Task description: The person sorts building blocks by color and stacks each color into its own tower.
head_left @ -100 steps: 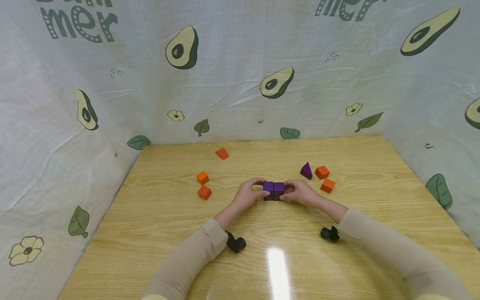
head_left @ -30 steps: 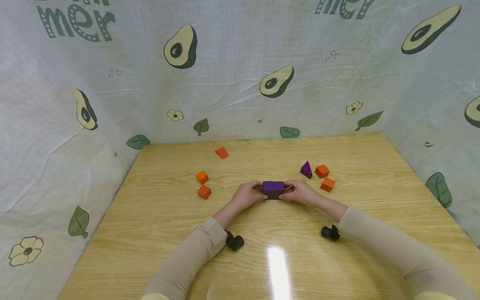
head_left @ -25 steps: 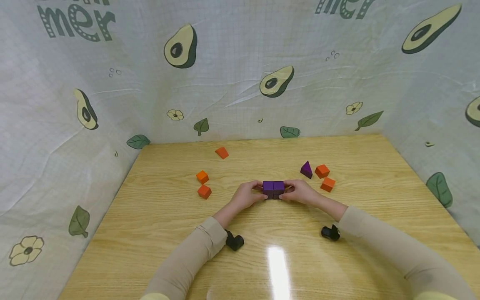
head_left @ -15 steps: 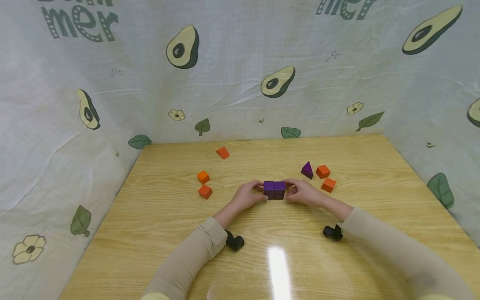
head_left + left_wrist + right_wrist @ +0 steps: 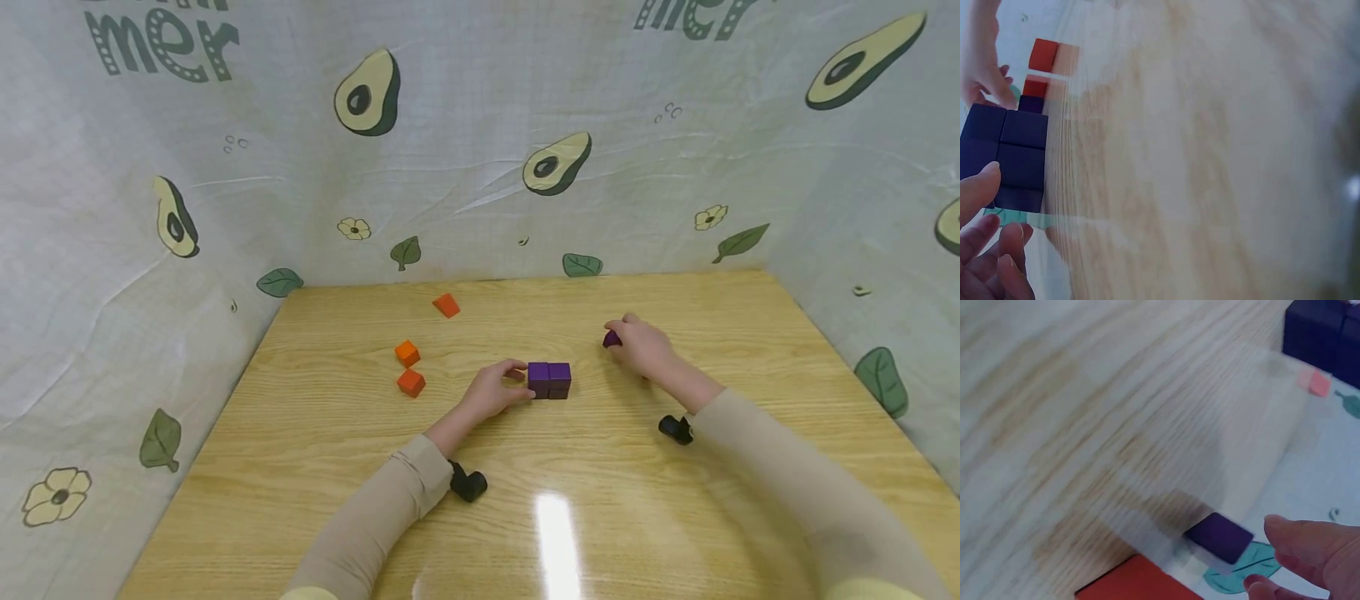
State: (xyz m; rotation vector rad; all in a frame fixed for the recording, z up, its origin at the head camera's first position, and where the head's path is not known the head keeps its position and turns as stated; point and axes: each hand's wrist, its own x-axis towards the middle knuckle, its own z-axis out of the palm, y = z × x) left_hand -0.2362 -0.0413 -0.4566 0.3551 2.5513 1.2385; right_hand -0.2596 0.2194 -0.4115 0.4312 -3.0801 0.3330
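Two side-by-side stacks of purple cubes stand on the table in front of me, also seen as dark cubes in the left wrist view. At their left side my left hand keeps its thumb on the near face, the other fingers curled around behind. My right hand has reached over a purple triangular block at the right. The right wrist view shows this purple block just short of the parted thumb and fingers, with a gap between.
An orange cube and a red-orange cube sit to the left, a red-orange wedge behind them. Beside the right hand lies a red block, covered in the head view. A printed cloth borders the wooden table.
My right hand has let go of the purple cubes and moved right and away from me to the purple triangular block. The left hand stays at the cubes.
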